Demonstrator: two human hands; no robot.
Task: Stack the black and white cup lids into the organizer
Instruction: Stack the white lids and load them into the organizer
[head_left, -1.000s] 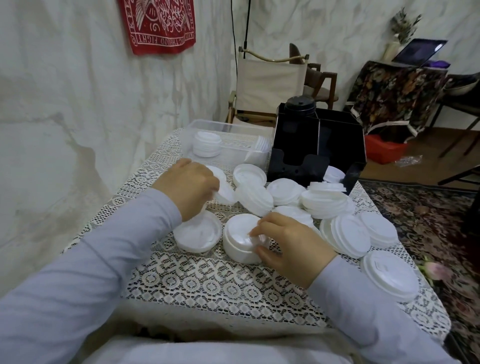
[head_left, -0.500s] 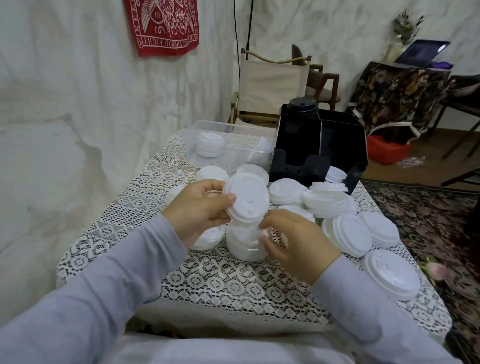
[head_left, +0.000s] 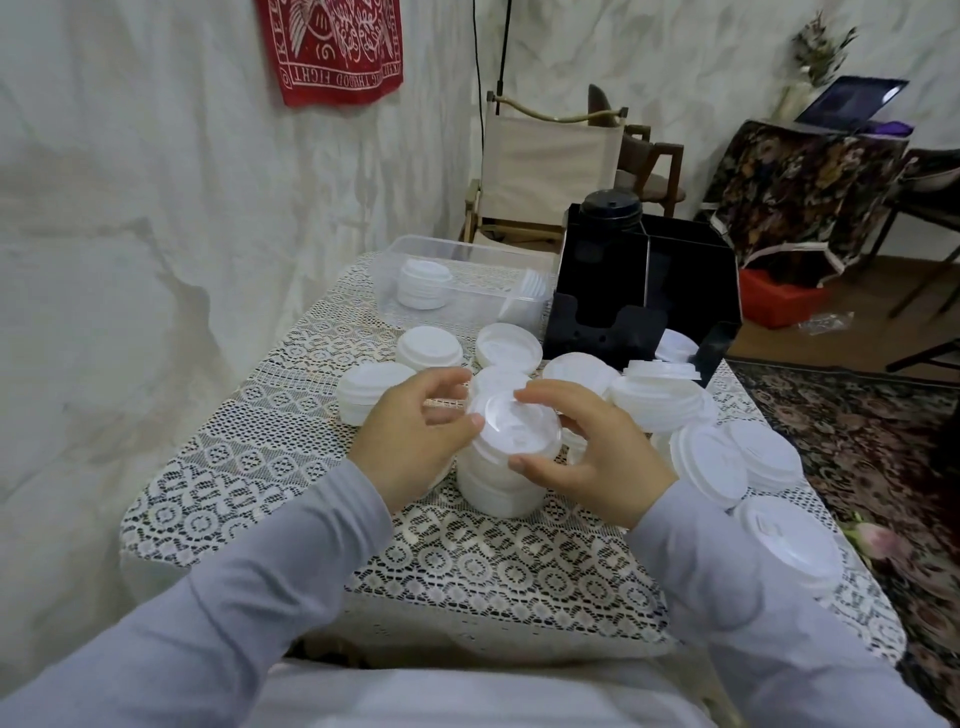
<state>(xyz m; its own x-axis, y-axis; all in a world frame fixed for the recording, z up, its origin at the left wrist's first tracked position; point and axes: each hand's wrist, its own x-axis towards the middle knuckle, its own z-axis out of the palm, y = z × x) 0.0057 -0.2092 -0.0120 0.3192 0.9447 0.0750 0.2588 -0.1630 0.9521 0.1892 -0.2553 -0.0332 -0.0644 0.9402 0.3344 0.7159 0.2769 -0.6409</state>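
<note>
From where I sit, the white lid that the left hand (head_left: 410, 441) held tilted over the pile half a second ago now lies flat as the top lid (head_left: 519, 426) of the stack of white lids (head_left: 496, 488), which stands mid-table on the lace tablecloth (head_left: 467, 561). The left hand has loosened. Its fingers are lightly curled and apart from the lid, and only the thumb tip touches the rim at 9 o'clock. The right hand (head_left: 602, 467) pinches the top lid, forefinger on the far rim at 12 o'clock and thumb on the near rim at 6 o'clock.

The black organizer (head_left: 675, 291) stands at 1 o'clock from the stack, with black lids (head_left: 610, 205) piled in its left compartment. A clear tub (head_left: 441, 241) at 11 o'clock holds a short pile of lids (head_left: 423, 283). Loose white lids (head_left: 711, 462) lie scattered from 9 o'clock round the far side to 4 o'clock.
</note>
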